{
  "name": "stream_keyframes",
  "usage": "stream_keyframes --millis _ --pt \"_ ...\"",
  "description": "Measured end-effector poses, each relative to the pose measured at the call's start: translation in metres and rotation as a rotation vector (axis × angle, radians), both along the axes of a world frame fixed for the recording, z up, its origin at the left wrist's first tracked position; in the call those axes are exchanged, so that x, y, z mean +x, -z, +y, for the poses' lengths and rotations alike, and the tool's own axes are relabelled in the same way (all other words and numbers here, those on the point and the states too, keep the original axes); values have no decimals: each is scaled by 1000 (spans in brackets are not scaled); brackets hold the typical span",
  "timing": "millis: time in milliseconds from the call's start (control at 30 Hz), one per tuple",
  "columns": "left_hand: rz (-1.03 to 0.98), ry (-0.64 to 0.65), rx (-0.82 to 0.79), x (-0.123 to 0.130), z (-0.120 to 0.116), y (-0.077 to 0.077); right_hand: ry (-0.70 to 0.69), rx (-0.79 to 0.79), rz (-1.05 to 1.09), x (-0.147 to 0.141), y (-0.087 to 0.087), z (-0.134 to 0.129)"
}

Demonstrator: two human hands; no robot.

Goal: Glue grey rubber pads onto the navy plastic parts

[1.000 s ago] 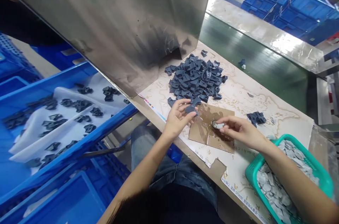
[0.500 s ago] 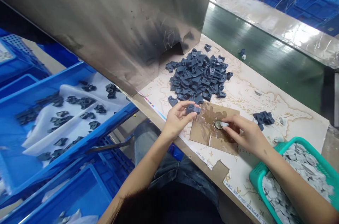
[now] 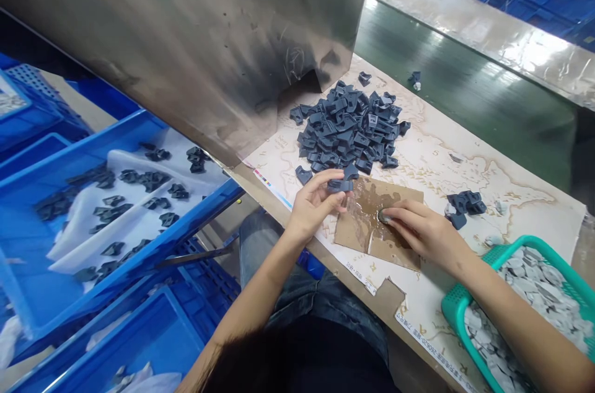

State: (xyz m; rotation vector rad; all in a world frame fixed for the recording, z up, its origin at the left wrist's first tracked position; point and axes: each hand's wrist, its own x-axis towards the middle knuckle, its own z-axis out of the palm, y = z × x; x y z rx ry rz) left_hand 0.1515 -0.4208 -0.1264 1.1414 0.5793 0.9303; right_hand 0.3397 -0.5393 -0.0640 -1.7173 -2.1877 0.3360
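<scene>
A person's left hand (image 3: 315, 208) pinches a dark blue plastic piece (image 3: 340, 186) between thumb and fingertips, the piece held just over the top edge of a wet cardboard sheet (image 3: 398, 254). The right hand (image 3: 424, 233) rests low on that sheet, its fingertips on a small round dark disc (image 3: 383, 216) in a brown wet patch; whether they grip the disc or only press it cannot be told. Beyond the hands, a heap of dark blue plastic pieces (image 3: 348, 128) sits on a printed paper bench cover (image 3: 446, 163), beside a steel panel (image 3: 186, 39). A small cluster of similar pieces (image 3: 466, 203) lies right of the cardboard, near a teal basket (image 3: 458, 312) of grey pieces (image 3: 525, 300). At left, more dark pieces lie on a white sheet (image 3: 79, 244) in a blue crate (image 3: 139, 124).
</scene>
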Motion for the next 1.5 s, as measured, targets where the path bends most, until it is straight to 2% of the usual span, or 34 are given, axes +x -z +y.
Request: stream_keyframes --millis 100,267,467,633,800,933,1167,1500 --pt "8 4 -3 0 1 1 22 41 -24 -1 2 0" --pt "26 2 -21 -1 1 -1 33 10 36 -3 3 0" --pt "40 8 25 0 -2 -2 191 5 246 -2 -9 0" --pt "109 141 151 -3 -6 -7 349 -67 465 -7 -18 1" --pt "97 228 295 -4 -8 -10 433 -107 631 -16 -20 -2" --pt "78 263 297 -4 -9 -11 391 -84 630 -20 -19 -3" --pt "120 339 270 -6 -9 -12 252 96 489 -23 -19 -3" --pt "65 378 292 -6 -9 -9 113 162 370 -25 -16 -3"
